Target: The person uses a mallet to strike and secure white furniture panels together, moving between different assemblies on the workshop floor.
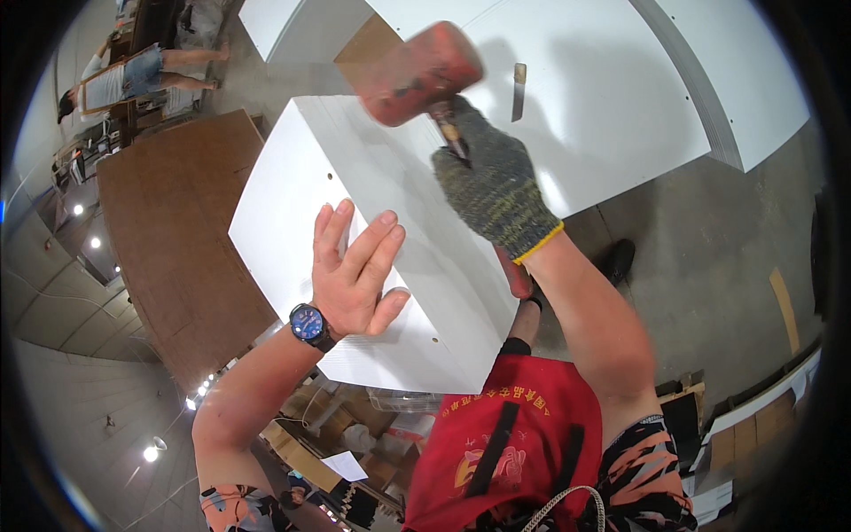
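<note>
My right hand, in a dark grey and green knitted glove with a yellow cuff, is closed round the handle of a red mallet. The mallet's head is blurred and sits over the far edge of a stack of white panels. My left hand is bare, with a watch at the wrist. It lies on the white top face of the stack, fingers spread, holding nothing. Small holes show in that face. A red rounded piece pokes out beyond the stack's right edge; what it belongs to is unclear.
More white panels lie ahead, with a small flat tool with a tan end on them. A large brown board stands to the left. Another person is at the far left. Boxes sit below.
</note>
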`<act>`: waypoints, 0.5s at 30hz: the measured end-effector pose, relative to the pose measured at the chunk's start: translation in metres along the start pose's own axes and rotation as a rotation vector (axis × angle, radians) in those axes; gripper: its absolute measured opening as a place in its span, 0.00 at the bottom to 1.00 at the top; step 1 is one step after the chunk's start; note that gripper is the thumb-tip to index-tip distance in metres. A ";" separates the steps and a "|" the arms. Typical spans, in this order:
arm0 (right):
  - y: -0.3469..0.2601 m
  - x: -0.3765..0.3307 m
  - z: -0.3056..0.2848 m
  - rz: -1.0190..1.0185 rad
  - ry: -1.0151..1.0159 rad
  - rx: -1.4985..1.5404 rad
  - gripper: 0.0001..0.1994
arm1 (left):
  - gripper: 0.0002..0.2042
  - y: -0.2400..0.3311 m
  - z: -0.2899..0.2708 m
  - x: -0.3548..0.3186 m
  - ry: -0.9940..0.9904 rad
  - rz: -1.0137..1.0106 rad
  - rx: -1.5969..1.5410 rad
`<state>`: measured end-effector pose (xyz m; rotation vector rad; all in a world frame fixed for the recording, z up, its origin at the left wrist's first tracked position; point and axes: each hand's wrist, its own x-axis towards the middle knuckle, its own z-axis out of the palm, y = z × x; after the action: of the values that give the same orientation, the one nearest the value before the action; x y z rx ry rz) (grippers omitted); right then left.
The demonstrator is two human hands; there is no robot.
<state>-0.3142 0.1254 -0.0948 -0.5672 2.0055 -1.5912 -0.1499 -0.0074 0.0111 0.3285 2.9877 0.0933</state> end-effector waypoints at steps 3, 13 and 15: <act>0.033 -0.029 -0.007 0.049 -0.091 -0.085 0.27 | 0.31 -0.001 0.000 0.001 0.011 0.008 -0.001; 0.056 -0.078 -0.007 0.151 -0.216 -0.140 0.22 | 0.32 -0.001 0.003 0.001 0.025 0.028 0.009; 0.054 -0.084 -0.010 0.156 -0.234 -0.151 0.20 | 0.32 0.000 0.004 0.001 0.021 0.024 0.005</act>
<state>-0.2552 0.1963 -0.1348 -0.6072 1.9508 -1.2295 -0.1504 -0.0075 0.0073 0.3662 3.0054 0.0929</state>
